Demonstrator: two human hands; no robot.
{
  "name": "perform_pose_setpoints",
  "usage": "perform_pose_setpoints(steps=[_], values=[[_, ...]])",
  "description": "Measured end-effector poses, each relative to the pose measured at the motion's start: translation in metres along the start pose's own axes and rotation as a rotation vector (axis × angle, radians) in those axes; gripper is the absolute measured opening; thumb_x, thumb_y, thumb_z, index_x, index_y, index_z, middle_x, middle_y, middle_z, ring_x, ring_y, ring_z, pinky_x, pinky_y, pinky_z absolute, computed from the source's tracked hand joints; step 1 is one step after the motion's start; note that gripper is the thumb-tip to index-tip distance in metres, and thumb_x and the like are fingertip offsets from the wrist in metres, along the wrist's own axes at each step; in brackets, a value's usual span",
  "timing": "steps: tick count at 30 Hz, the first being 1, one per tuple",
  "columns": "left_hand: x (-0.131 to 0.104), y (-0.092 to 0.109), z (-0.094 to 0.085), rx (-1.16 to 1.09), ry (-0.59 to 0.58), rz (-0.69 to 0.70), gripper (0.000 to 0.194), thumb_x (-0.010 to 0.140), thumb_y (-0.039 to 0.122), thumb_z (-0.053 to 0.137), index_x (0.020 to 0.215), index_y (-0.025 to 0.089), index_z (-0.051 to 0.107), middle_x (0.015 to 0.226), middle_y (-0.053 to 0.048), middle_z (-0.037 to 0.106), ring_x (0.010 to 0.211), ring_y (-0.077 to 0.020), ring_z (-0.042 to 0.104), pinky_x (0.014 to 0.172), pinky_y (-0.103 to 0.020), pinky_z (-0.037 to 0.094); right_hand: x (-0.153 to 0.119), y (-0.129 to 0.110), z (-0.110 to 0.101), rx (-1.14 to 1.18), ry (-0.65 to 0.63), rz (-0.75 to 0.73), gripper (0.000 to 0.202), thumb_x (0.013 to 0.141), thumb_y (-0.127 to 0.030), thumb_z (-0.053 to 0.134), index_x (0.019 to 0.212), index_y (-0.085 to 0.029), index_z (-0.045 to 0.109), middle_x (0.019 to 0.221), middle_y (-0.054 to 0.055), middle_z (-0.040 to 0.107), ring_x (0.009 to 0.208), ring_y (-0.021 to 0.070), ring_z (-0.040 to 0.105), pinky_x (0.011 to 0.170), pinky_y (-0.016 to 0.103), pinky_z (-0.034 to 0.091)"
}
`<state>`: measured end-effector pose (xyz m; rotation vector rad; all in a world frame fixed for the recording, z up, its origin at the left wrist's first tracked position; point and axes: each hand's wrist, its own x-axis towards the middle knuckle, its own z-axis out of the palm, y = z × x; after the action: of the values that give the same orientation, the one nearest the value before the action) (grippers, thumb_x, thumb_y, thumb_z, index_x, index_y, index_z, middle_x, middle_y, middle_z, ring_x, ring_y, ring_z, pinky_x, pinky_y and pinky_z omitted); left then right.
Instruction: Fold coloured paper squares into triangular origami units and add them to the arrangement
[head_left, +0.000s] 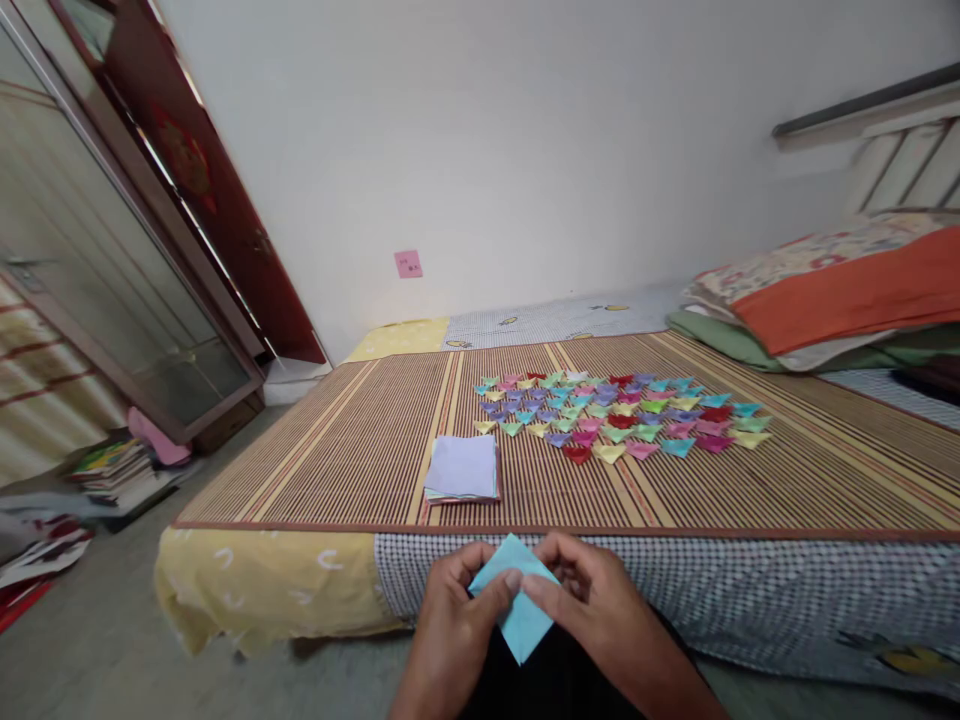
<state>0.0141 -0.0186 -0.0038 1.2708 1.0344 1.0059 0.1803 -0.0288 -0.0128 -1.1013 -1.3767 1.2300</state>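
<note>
Fingers (471, 556) behind blue paper (523, 627) — thumbs (496, 598) in front.

The bed (277, 580) supports a striped mat (337, 440) and, at right, stacked bedding (847, 285). The mat carries a paper stack (461, 467) and multicoloured folded paper shapes (621, 422).

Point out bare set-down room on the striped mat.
The striped mat is bare left of the square paper stack, and in a strip between the folded paper pieces and its front edge. Crowded: beyond and right of the stack, in the pieces' rows.
</note>
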Motion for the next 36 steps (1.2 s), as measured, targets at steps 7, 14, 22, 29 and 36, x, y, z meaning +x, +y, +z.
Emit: perform_pose_setpoints(steps=[7,14,22,29,36], values=[[0.001,-0.002,-0.005,-0.108,-0.032,-0.033,0.034,0.075,0.044,0.084,0.076,0.014,0.067,0.067,0.000,0.057,0.061,-0.0122,0.046,0.059,-0.023,0.040,-0.004,0.000,0.008,-0.115,0.022,-0.008,0.036,0.088,-0.048,0.063,0.070,-0.020,0.052,0.065,-0.004,0.043,0.063,0.0143,0.043,0.057,0.026,0.036],[0.001,-0.008,-0.007,-0.161,-0.030,-0.037,0.036,0.075,0.044,0.085,0.075,0.014,0.065,0.064,0.002,0.055,0.057,-0.0103,0.044,0.057,-0.022,0.040,-0.010,0.004,0.007,-0.076,0.034,-0.016,0.036,0.090,-0.049,0.060,0.070,-0.020,0.053,0.062,-0.003,0.045,0.060,0.0144,0.044,0.055,0.026,0.037],[0.002,-0.005,-0.011,-0.111,0.001,-0.056,0.042,0.073,0.050,0.084,0.072,0.015,0.060,0.063,0.002,0.053,0.056,-0.0100,0.042,0.054,-0.021,0.036,-0.017,0.010,-0.020,-0.071,0.124,-0.011,0.035,0.090,-0.047,0.060,0.067,-0.020,0.055,0.063,-0.002,0.049,0.061,0.0161,0.048,0.058,0.027,0.041],[-0.004,0.010,0.004,0.059,-0.089,-0.004,0.043,0.075,0.049,0.080,0.064,0.017,0.054,0.060,0.005,0.042,0.056,-0.0098,0.033,0.052,-0.022,0.030,-0.008,-0.008,-0.006,-0.107,0.123,-0.055,0.022,0.085,-0.041,0.068,0.083,-0.019,0.067,0.071,0.001,0.063,0.067,0.0183,0.058,0.060,0.026,0.046],[-0.005,0.002,0.008,-0.067,0.034,-0.039,0.045,0.065,0.049,0.087,0.059,0.017,0.056,0.054,0.004,0.047,0.052,-0.0099,0.038,0.051,-0.023,0.034,-0.005,0.000,0.021,-0.210,0.275,-0.262,0.031,0.095,-0.041,0.056,0.071,-0.021,0.056,0.061,-0.003,0.052,0.054,0.0143,0.051,0.050,0.023,0.040]])
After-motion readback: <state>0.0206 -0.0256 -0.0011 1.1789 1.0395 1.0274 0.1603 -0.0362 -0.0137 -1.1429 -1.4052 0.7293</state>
